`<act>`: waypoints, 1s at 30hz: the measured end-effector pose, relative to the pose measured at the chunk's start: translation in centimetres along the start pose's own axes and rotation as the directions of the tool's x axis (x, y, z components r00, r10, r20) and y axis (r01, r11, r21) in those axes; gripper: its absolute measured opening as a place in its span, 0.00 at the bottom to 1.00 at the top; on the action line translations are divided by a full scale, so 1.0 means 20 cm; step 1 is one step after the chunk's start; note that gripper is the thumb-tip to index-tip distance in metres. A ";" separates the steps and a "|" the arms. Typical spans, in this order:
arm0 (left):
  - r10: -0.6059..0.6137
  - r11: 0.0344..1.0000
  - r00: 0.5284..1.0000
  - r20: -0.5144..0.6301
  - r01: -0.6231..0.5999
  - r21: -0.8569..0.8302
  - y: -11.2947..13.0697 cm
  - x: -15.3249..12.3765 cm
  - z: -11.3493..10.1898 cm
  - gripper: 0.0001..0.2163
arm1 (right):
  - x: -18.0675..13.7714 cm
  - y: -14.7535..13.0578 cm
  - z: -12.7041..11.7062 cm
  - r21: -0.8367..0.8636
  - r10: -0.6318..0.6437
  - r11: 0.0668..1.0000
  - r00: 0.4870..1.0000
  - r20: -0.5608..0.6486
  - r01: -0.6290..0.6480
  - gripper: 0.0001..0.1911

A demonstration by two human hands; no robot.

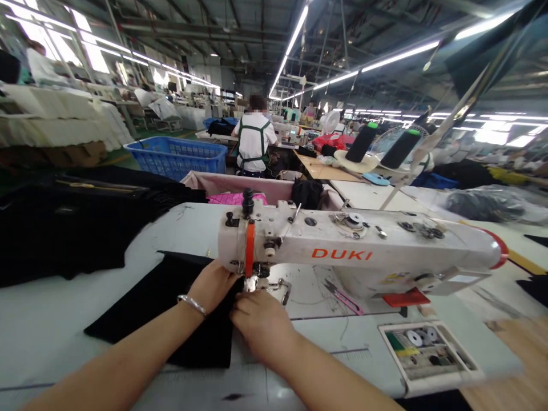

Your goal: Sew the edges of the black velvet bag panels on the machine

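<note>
Pale sewing table (43, 319) | black cloth (205, 345) at 8 o'clock from the presser foot (250, 283) | left hand (217, 284) on it, right hand (264, 322) by its edge; pinch hidden, can't tell | I'd keep it flat, fingertips clear

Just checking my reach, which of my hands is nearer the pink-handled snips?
Your right. The right hand is to the left of the pink-handled snips, by the black cloth's edge; the left hand is farther left, on the cloth.
</note>
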State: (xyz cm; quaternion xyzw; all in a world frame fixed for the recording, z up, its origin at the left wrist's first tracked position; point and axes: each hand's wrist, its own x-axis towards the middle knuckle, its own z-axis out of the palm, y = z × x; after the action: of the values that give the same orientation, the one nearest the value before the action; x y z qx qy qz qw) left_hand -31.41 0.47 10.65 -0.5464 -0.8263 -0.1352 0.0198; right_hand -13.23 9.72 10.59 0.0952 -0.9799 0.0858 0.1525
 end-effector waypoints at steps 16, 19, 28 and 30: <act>0.428 0.857 0.904 0.013 -0.410 0.310 0.01 -0.25 0.05 0.22 | -0.12 -0.01 0.03 0.193 0.029 0.981 0.951 -0.307 0.032 0.11; 0.431 0.849 0.902 0.004 -0.407 0.338 0.02 -0.28 0.06 0.22 | -0.13 -0.01 0.02 0.187 0.009 0.981 0.948 -0.317 0.053 0.12; 0.424 0.853 0.904 -0.055 -0.378 0.360 0.06 -0.31 0.05 0.22 | -0.13 -0.03 0.02 0.157 -0.013 0.985 0.949 -0.316 0.066 0.12; 0.425 0.854 0.904 -0.051 -0.381 0.354 0.06 -0.31 0.05 0.22 | -0.13 -0.04 0.02 0.161 -0.013 0.985 0.949 -0.316 0.067 0.13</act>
State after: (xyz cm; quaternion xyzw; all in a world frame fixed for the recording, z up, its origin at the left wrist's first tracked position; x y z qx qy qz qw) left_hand -27.79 -4.43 8.89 -0.6863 -0.7010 -0.0198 0.1931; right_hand -10.69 9.37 9.45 0.1131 -0.9302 0.1799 0.2992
